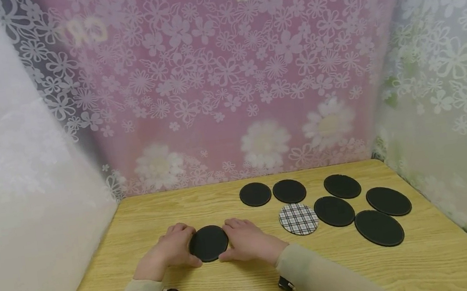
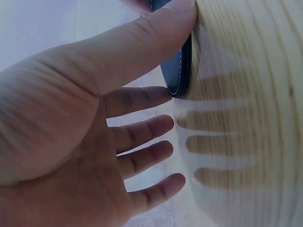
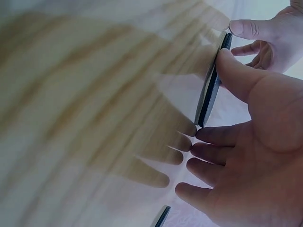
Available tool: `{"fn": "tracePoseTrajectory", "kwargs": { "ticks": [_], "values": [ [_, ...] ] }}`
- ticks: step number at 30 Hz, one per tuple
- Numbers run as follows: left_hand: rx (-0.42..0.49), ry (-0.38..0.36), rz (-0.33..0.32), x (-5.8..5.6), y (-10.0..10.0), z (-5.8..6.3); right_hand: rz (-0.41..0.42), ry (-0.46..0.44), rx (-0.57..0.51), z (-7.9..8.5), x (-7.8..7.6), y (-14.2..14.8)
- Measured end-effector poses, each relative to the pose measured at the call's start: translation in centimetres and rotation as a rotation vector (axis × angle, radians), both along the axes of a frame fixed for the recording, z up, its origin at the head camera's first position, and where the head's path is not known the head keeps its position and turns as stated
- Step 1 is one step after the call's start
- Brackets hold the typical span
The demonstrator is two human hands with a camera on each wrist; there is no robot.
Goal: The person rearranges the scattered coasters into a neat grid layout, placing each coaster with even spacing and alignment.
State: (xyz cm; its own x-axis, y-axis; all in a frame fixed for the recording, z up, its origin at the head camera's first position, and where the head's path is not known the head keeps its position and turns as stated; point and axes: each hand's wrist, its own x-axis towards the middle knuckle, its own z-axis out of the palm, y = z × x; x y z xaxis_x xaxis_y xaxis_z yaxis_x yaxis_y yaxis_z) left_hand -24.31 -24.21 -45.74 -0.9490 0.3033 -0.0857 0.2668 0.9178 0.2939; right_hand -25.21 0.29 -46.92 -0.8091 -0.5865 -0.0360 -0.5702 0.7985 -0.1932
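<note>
A round black coaster (image 1: 208, 243) with light stitching round its rim lies at the left-centre, between my two hands. My left hand (image 1: 172, 248) holds its left edge between thumb and forefinger. On the opposite edge, my right hand (image 1: 248, 241) grips with the thumb at the near side and the forefinger at the far side. Seen edge-on in the right wrist view, the coaster (image 3: 214, 82) shows a dark layer and a paler one, close to the tabletop. The other fingers of each hand are spread, their tips near the wood.
To the right, several more black coasters (image 1: 334, 211) lie spread over the wooden table (image 1: 150, 212). Among them is one white coaster with a black plaid pattern (image 1: 298, 219). Flowered curtains (image 1: 218, 85) hang behind and at both sides of the table.
</note>
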Motion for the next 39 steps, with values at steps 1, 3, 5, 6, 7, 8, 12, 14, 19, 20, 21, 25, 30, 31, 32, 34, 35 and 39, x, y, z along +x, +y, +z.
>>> {"fn": "tracePoseTrajectory", "kwargs": {
  "ticks": [1, 3, 5, 6, 7, 8, 12, 14, 19, 20, 21, 25, 30, 31, 32, 34, 35, 39],
  "values": [
    [-0.003, -0.001, 0.002, -0.1, 0.0, 0.0, 0.0, 0.003, 0.001, 0.1, 0.0, -0.1],
    [-0.007, -0.003, 0.005, -0.2, 0.0, -0.1, 0.0, 0.013, 0.002, 0.1, -0.2, -0.2],
    [-0.011, 0.0, 0.004, -0.3, 0.0, -0.2, 0.001, 0.024, 0.007, 0.1, -0.3, -0.4],
    [-0.011, 0.001, 0.004, -0.4, 0.0, -0.3, 0.001, 0.029, 0.009, 0.1, -0.3, -0.5],
    [-0.007, 0.001, 0.004, -0.5, 0.0, -0.4, 0.001, 0.034, 0.009, 0.1, -0.4, -0.5],
    [-0.004, 0.0, 0.005, -0.5, 0.0, -0.4, 0.002, 0.038, 0.007, 0.1, -0.5, -0.6],
    [0.031, -0.016, 0.004, -0.7, -0.1, -0.5, -0.007, 0.031, -0.003, 0.6, -0.7, -1.0],
    [0.052, -0.028, 0.003, -0.7, -0.1, -0.5, -0.017, 0.013, -0.009, 0.9, -0.7, -1.2],
    [0.075, -0.045, 0.005, -0.6, 0.1, -0.3, -0.053, -0.025, -0.01, 1.5, -0.6, -1.3],
    [0.077, -0.046, 0.005, -0.6, 0.1, -0.2, -0.06, -0.027, -0.01, 1.5, -0.6, -1.4],
    [0.076, -0.045, 0.005, -0.5, 0.2, -0.2, -0.067, -0.028, -0.009, 1.5, -0.7, -1.4],
    [0.077, -0.038, 0.003, -0.4, 0.4, -0.1, -0.096, -0.035, -0.018, 1.4, -0.8, -1.4],
    [0.087, -0.03, 0.001, -0.4, 0.9, -0.1, -0.128, -0.074, -0.06, 1.1, -1.0, -1.2],
    [0.098, -0.031, 0.002, -0.4, 1.0, -0.2, -0.133, -0.084, -0.075, 1.0, -1.1, -1.1],
    [0.109, -0.032, 0.002, -0.4, 1.1, -0.2, -0.139, -0.096, -0.095, 1.0, -1.1, -1.0],
    [0.132, -0.032, 0.003, -0.4, 1.3, -0.3, -0.15, -0.115, -0.135, 1.0, -1.1, -0.9],
    [0.143, -0.031, 0.004, -0.4, 1.4, -0.4, -0.156, -0.124, -0.158, 1.0, -1.1, -0.8],
    [0.167, -0.009, 0.004, -0.7, 1.6, -0.9, -0.168, -0.149, -0.228, 1.0, -1.2, -0.4]
  ]
}}
